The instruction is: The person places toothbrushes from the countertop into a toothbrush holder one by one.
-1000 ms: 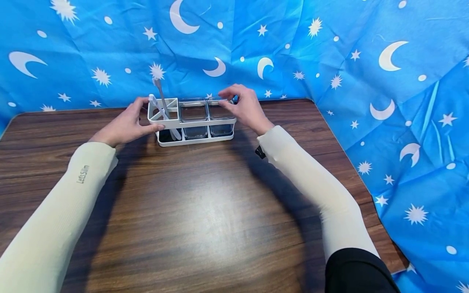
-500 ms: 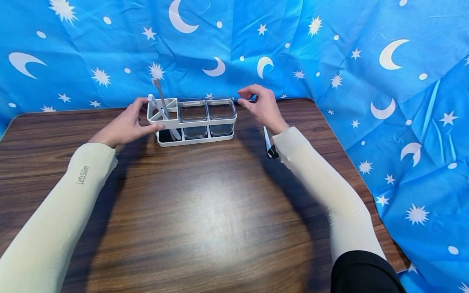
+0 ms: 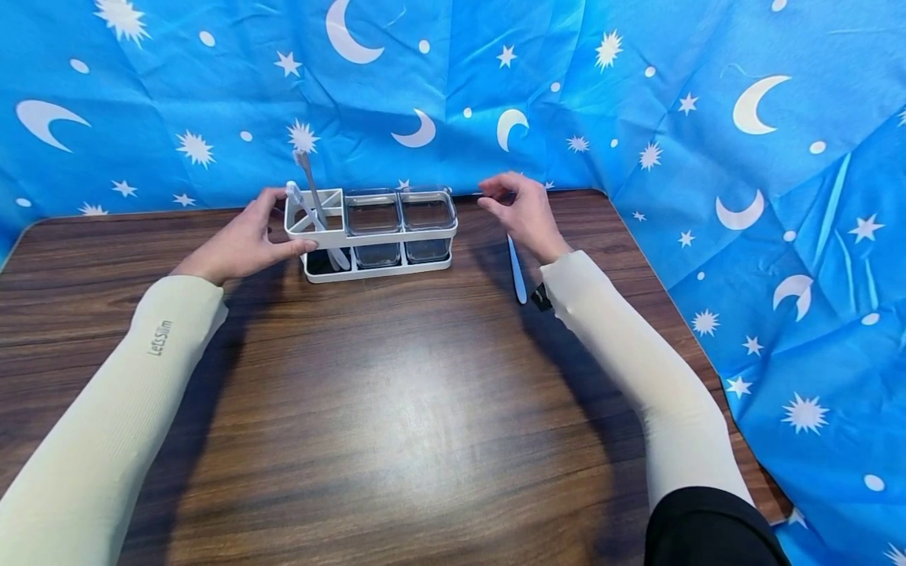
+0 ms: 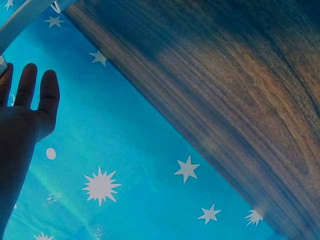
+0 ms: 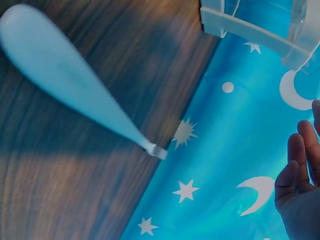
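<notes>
A white toothbrush holder stands at the back of the table, with two clear cups in its right part. Two toothbrushes lean in its left compartment. My left hand grips the holder's left end, thumb at the front and fingers round the back; the left wrist view shows only some of those fingers. Right of the holder, my right hand hovers with loosely bent fingers and nothing seen in them. Below it lies a light blue toothbrush, its broad handle plain in the right wrist view.
A blue cloth with moons and stars hangs right behind the wooden table and down its right side. The holder stands close to the table's back edge.
My right hand has moved right, away from the holder's right-hand cup, to above the blue toothbrush, which has come into view from behind the wrist. The left hand stays on the holder.
</notes>
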`<action>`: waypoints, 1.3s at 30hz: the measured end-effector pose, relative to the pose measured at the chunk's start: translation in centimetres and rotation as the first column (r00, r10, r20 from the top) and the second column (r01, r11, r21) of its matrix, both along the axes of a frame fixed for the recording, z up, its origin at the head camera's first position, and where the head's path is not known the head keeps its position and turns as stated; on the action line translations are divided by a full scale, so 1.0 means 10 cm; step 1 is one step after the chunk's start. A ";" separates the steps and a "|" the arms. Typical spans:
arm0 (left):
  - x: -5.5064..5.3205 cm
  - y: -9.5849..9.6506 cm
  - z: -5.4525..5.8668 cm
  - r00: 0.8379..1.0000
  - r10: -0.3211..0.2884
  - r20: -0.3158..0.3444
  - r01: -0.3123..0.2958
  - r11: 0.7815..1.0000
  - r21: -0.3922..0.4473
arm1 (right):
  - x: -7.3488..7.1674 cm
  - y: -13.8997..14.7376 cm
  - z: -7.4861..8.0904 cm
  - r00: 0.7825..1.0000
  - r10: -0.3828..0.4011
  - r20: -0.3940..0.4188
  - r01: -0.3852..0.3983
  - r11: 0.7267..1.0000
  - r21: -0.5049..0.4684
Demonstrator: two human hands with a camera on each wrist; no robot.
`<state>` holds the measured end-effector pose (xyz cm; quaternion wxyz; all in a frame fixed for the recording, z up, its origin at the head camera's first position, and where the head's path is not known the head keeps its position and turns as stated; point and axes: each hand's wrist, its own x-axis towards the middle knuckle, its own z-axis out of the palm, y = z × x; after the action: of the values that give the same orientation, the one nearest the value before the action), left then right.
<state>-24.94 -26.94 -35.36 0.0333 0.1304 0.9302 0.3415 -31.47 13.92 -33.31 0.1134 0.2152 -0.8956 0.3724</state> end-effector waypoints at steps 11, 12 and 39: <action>-0.01 -0.01 0.00 1.000 0.005 0.013 -0.005 1.000 0.003 | -0.05 0.14 -0.12 0.988 -0.059 0.142 0.054 0.998 0.033; -0.01 -0.02 0.00 1.000 0.005 0.014 -0.005 1.000 0.005 | -0.05 0.15 -0.13 0.986 -0.060 0.157 0.054 0.998 0.038; 0.00 -0.01 0.01 1.000 0.006 0.020 -0.006 1.000 0.002 | -0.11 0.34 -0.30 0.926 -0.131 0.354 0.075 0.983 0.167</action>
<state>-24.95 -27.02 -35.29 0.0415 0.1242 0.9298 0.3439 -32.58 17.31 -36.31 -0.0512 0.1032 -0.9367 0.3308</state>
